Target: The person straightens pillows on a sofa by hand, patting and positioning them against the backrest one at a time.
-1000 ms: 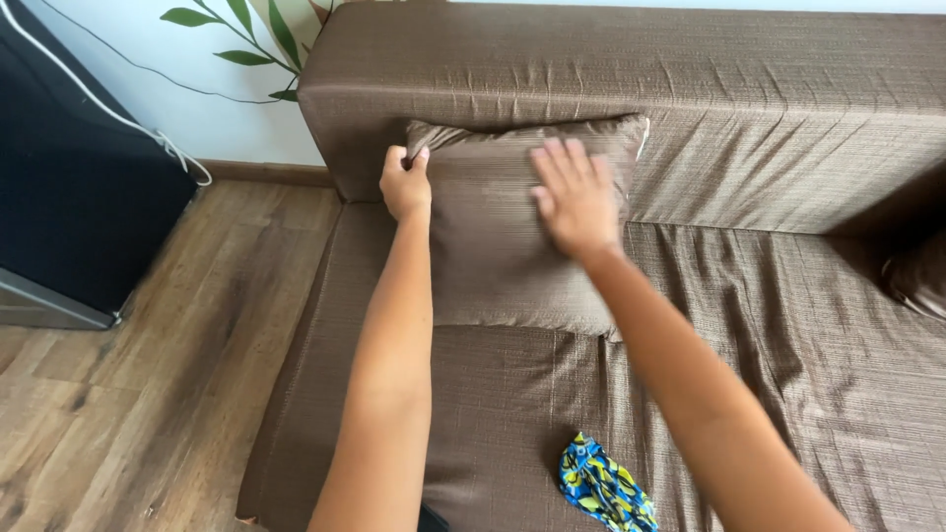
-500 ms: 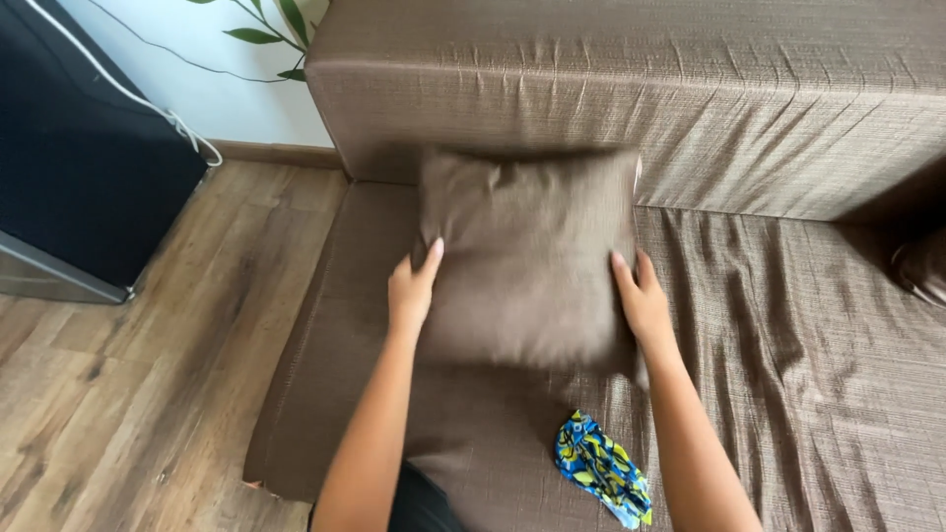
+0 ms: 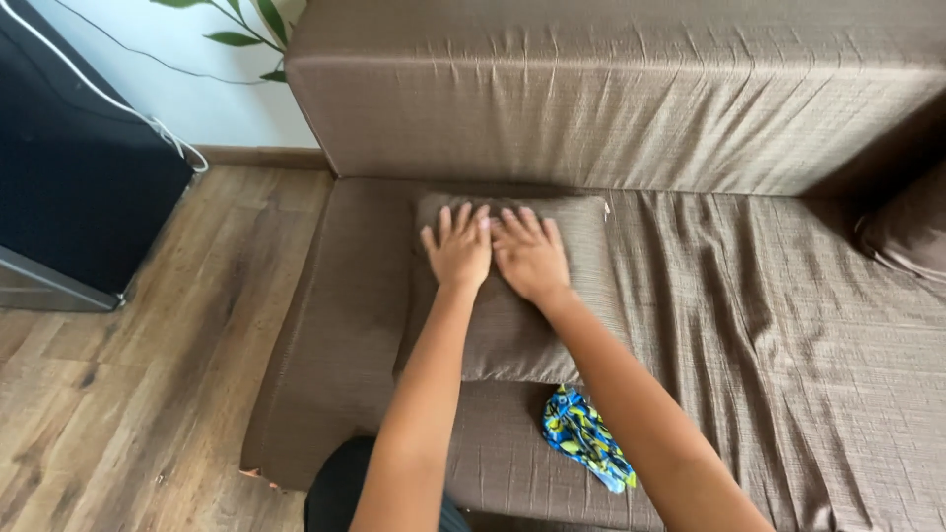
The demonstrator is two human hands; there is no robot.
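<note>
1. I see the brown cushion [image 3: 512,325] lying flat on the sofa seat [image 3: 769,325], its far edge against the sofa backrest [image 3: 611,99] at twelve o'clock.
2. My left hand [image 3: 459,248] rests palm-down on the cushion's upper part, fingers spread flat and gripping nothing.
3. My right hand [image 3: 530,254] lies just beside it at three o'clock (index fingers nearly touching), equally flat and open, pressing on the fabric.
4. A blue and yellow patterned cloth [image 3: 585,437] lies crumpled on the seat at five o'clock from the cushion, just past its near edge.
5. A black appliance [image 3: 79,167] stands on the wooden floor [image 3: 138,394] at nine o'clock.
</note>
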